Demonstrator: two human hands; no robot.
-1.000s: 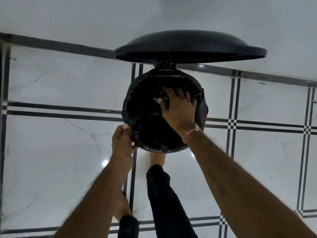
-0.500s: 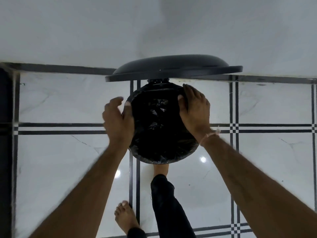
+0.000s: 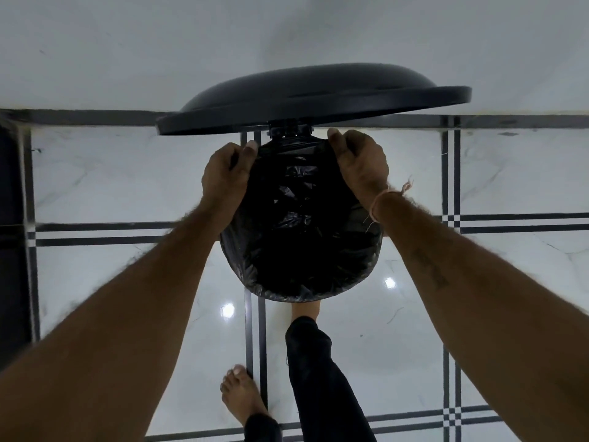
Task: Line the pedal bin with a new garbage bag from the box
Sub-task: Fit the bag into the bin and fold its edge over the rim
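The left hand [image 3: 224, 178] and the right hand [image 3: 361, 167] are both pinching the hem of the black garbage bag [image 3: 299, 237], at about 10 and 2 o'clock on the mouth of the pedal bin [image 3: 377, 247], close to the hinge. The bag is sitting inside the bin, its edge folded over the rim round the near side (at 6 o'clock it looks seated).

The thin film is likely to tear if the person is pulling too hard over the rim, or to slip back inside if either pinch is loosening. The lid [image 3: 312, 97] is standing open at 12 o'clock; judging by the leg [image 3: 315, 362] reaching under the bin, a foot is holding the pedal, and easing off would be dropping the lid onto the knuckles.

The glossy white marble floor [image 3: 111, 186] with dark inlay lines is running to a pale wall [image 3: 159, 43]; the box is not in view.
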